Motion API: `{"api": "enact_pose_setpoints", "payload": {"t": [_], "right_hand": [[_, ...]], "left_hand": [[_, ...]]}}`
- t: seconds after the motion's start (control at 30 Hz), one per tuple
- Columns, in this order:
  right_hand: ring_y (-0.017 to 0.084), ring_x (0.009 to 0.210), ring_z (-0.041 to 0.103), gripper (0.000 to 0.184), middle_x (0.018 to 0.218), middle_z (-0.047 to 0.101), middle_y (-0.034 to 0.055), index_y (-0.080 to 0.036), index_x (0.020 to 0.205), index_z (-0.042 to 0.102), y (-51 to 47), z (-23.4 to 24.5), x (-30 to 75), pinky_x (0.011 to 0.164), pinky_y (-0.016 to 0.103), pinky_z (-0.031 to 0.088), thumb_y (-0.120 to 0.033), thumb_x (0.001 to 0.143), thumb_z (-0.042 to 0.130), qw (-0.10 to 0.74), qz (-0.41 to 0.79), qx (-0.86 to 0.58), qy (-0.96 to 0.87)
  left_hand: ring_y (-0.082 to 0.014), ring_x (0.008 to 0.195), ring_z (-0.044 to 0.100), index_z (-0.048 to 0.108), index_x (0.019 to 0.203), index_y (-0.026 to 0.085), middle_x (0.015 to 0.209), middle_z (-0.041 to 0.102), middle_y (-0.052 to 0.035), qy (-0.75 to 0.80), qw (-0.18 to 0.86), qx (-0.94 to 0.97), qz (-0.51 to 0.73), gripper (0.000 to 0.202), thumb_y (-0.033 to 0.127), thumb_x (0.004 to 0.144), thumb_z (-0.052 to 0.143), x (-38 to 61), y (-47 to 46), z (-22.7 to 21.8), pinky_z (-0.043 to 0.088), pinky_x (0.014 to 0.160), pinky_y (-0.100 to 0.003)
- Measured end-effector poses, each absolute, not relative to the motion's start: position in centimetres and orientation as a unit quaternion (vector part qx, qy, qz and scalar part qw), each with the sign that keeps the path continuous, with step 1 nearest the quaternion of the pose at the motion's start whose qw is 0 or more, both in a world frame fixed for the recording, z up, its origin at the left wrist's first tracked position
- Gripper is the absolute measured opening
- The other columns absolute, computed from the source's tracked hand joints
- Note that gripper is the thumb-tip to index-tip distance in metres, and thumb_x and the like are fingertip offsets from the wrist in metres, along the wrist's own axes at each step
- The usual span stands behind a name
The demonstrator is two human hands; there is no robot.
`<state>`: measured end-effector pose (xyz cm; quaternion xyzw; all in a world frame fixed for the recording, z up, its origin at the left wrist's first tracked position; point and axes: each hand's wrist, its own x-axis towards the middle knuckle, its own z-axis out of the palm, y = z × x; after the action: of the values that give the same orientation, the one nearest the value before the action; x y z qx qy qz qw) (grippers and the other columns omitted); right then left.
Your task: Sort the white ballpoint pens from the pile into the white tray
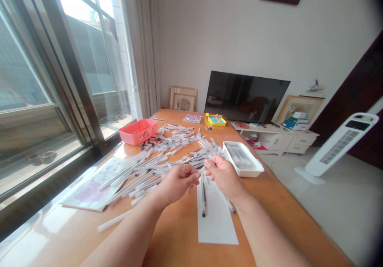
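My left hand (182, 181) and my right hand (224, 175) are close together above the table, thumbs and fingers pinched. Between their fingertips is a small whitish pen part (202, 169), mostly covered by the fingers. Below the hands, a clear pen with a black end (204, 203) lies on a white sheet of paper (218, 229). Another black-ended pen (231, 208) lies beside my right wrist. A wide heap of white and clear pen barrels (143, 177) spreads to the left and beyond. A white tray (259, 170) with several dark pens stands just past my right hand.
On the wooden table (176, 241), a red plastic basket (138, 132) stands far left, near the window. A printed plastic bag (89, 189) lies under the heap's left edge. A yellow box (217, 120) and a pink booklet (192, 118) lie at the far end. A tower fan (338, 145) stands right.
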<state>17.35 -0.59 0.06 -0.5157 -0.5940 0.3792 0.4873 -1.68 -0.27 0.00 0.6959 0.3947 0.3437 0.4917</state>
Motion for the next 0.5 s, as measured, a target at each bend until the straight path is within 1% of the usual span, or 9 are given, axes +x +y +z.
{"api": "enact_pose_setpoints", "payload": {"t": [0.13, 0.27, 0.4, 0.5], "right_hand": [[0.011, 0.052, 0.049, 0.041, 0.064, 0.061, -0.0017, -0.02, 0.08, 0.058, -0.4, -0.1, 17.2, 0.051, 0.024, 0.038, -0.06, 0.088, 0.061, 0.5, 0.4, -0.514, -0.571], [0.011, 0.051, 0.049, 0.04, 0.062, 0.061, -0.0025, -0.02, 0.08, 0.058, -0.3, -0.2, 17.1, 0.051, 0.023, 0.037, -0.059, 0.088, 0.062, 0.508, 0.398, -0.51, -0.568], [0.012, 0.053, 0.053, 0.04, 0.067, 0.065, 0.0001, -0.019, 0.083, 0.061, -0.4, -0.1, 17.4, 0.052, 0.024, 0.039, -0.059, 0.088, 0.062, 0.508, 0.408, -0.507, -0.564], [0.012, 0.056, 0.054, 0.04, 0.072, 0.067, 0.0014, -0.019, 0.087, 0.063, -0.3, 0.0, 18.2, 0.055, 0.024, 0.04, -0.058, 0.091, 0.056, 0.511, 0.399, -0.505, -0.57]], "left_hand": [[-0.012, 0.06, 0.048, 0.063, 0.078, 0.017, 0.065, 0.056, 0.0007, 0.393, 0.471, 0.702, 0.361, 0.03, 0.045, 0.086, 0.064, -1.4, -0.3, -0.3, 0.037, 0.057, -0.025], [-0.0105, 0.059, 0.041, 0.062, 0.079, 0.017, 0.065, 0.049, 0.0027, 0.39, 0.438, 0.718, 0.374, 0.028, 0.043, 0.087, 0.064, -1.2, -0.3, -0.6, 0.032, 0.055, -0.024], [-0.0104, 0.059, 0.04, 0.062, 0.079, 0.017, 0.065, 0.048, 0.0031, 0.386, 0.448, 0.711, 0.381, 0.029, 0.044, 0.086, 0.066, -1.2, 0.0, -0.8, 0.03, 0.055, -0.024], [-0.0106, 0.06, 0.043, 0.064, 0.082, 0.017, 0.067, 0.053, 0.0022, 0.383, 0.467, 0.681, 0.414, 0.028, 0.045, 0.085, 0.067, -1.4, 0.4, -0.7, 0.032, 0.057, -0.024]]}}
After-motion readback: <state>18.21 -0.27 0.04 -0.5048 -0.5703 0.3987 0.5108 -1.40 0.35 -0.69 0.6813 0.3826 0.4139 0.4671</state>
